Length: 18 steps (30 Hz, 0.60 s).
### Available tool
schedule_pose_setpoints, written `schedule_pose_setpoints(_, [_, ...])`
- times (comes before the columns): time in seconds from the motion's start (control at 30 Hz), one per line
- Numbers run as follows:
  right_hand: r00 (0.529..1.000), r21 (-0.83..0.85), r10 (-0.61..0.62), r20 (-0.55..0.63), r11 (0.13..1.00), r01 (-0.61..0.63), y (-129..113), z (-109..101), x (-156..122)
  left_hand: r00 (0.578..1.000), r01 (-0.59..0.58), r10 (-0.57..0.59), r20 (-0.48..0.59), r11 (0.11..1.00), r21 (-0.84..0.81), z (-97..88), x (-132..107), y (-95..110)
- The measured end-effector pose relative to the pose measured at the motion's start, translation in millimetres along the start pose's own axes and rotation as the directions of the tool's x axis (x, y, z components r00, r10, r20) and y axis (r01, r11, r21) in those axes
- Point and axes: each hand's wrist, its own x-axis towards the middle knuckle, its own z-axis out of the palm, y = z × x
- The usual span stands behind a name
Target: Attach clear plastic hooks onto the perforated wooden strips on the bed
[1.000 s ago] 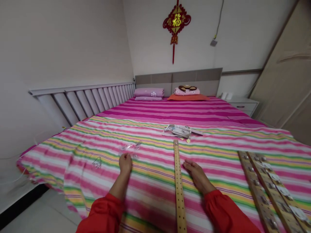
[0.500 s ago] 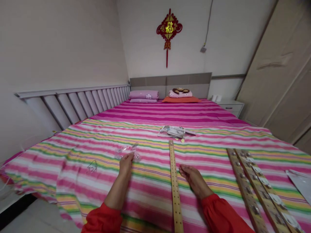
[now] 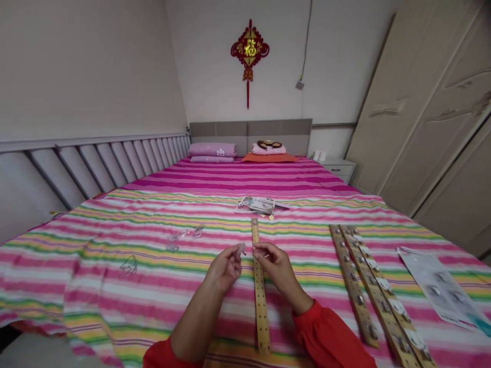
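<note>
My left hand (image 3: pixel 225 268) is raised over the striped bedspread (image 3: pixel 161 266) and pinches a small clear plastic piece (image 3: pixel 241 249) at its fingertips. Close beside it, my right hand (image 3: pixel 276 264) hovers above a long perforated wooden strip (image 3: pixel 260 296), thumb and fingers curled toward the clear piece, almost touching it. Whether the right fingers grip anything I cannot make out. More small clear pieces (image 3: pixel 183 236) lie on the bedspread to the left. Both arms wear red sleeves.
Two more wooden strips (image 3: pixel 370 286) fitted with round metal parts lie at the right, next to a plastic packet (image 3: pixel 441 289). A pile of opened packets (image 3: pixel 259 205) sits past the strip's far end. Pillows (image 3: pixel 213 151), padded side wall, wardrobe at right.
My left hand lifted a clear piece off the bedspread and moved right to meet my right hand, which rose from the sheet. The view swung right, revealing the plastic packet.
</note>
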Motion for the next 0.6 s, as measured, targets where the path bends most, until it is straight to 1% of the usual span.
schedule_pose_setpoints(0.07, [0.997, -0.056, -0.07, 0.026, 0.996, 0.071, -8, -2, -3, 1.0, 0.014, -0.013, -0.01, 1.0, 0.028, 0.8, -1, -5])
schedule_pose_setpoints(0.13, [0.989, -0.094, -0.139, 0.059, 0.985, 0.144, -14, -2, -7, 1.0, -0.007, 0.009, -0.03, 0.997, 0.082, -0.2, 0, -10])
schedule_pose_setpoints(0.23, [0.966, -0.142, -0.232, 0.113, 0.959, 0.246, -18, -1, -12, 0.99, -0.125, 0.135, -0.036, 0.972, 0.201, -2.4, 2, -15])
schedule_pose_setpoints(0.33, [0.944, -0.199, -0.302, 0.129, 0.925, 0.323, -17, 0, -15, 0.957, -0.277, 0.289, 0.01, 0.907, 0.317, -3.2, 5, -18])
schedule_pose_setpoints(0.47, [0.937, -0.25, -0.334, 0.106, 0.903, 0.35, -9, 1, -17, 0.904, -0.4, 0.426, 0.044, 0.803, 0.441, -1.5, 7, -20])
schedule_pose_setpoints(0.6, [0.952, -0.257, -0.302, 0.059, 0.916, 0.306, -6, -1, -16, 0.855, -0.493, 0.508, 0.106, 0.73, 0.474, -0.5, 5, -21])
